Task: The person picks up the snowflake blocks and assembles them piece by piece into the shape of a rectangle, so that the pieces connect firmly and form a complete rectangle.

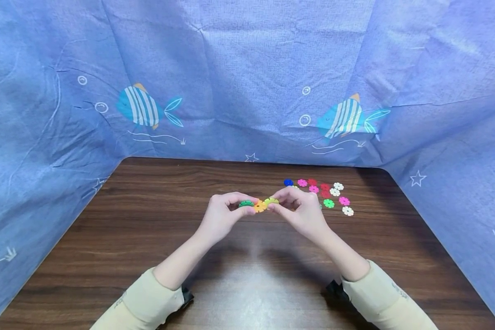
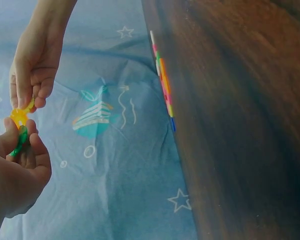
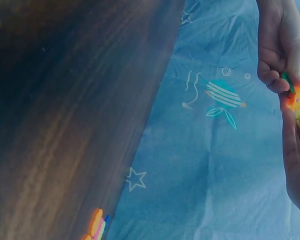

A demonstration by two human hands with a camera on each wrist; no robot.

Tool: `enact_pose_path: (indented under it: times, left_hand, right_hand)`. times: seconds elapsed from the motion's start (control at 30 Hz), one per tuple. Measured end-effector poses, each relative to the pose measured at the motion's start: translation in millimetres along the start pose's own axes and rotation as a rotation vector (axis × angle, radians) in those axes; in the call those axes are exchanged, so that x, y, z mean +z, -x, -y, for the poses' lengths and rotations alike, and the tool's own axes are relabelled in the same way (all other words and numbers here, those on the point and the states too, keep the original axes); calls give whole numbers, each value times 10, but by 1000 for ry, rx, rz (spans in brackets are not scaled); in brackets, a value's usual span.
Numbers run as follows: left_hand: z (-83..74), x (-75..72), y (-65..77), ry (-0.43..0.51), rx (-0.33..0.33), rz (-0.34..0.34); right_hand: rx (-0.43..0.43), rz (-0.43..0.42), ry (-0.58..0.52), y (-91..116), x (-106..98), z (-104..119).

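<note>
Three notched plastic snowflake discs form a short chain between the two hands, held above the table. The left hand [image 1: 224, 213] pinches the green disc [image 1: 246, 203] between thumb and fingers, its fingertips right at the edge of the orange disc [image 1: 259, 206]. From the other side, the right hand [image 1: 303, 210] pinches the yellow disc [image 1: 271, 200], which meets the orange one at its rim. In the left wrist view the green disc [image 2: 21, 140] stands at an angle to the orange disc [image 2: 18, 116]. Fingers cover part of the green and yellow discs.
Loose discs in several colours lie flat at the back right of the brown wooden table [image 1: 148, 220], among them a blue disc [image 1: 288, 182], a bright green disc [image 1: 328, 203] and a white disc [image 1: 348, 211]. A blue fish-print cloth [image 1: 247, 91] hangs behind and at both sides.
</note>
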State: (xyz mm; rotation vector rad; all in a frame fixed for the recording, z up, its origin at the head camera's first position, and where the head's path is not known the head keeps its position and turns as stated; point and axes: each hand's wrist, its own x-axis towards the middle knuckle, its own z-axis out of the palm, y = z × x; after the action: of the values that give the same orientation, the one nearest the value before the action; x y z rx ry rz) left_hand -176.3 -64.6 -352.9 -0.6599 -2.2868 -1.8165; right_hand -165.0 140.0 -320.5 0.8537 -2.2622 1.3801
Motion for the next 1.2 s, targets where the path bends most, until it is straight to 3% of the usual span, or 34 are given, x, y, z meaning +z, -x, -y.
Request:
enact_pose_path:
  times: [0.33,0.77,1.0,1.2]
  left_hand:
    - [20,46,46,13,-18,-24]
    - [54,44,44,9,-11,9]
    - [23,-4,27,-4,-11,10]
    - [-14,-117,38,-27,-36,-20]
  right_hand:
    - [99,7,-113,69,66,-21]
    - [192,65,-280,85,67,-147]
    - [212,135,-331,105,20,-420]
    - [254,159,-366,113,-106,-470]
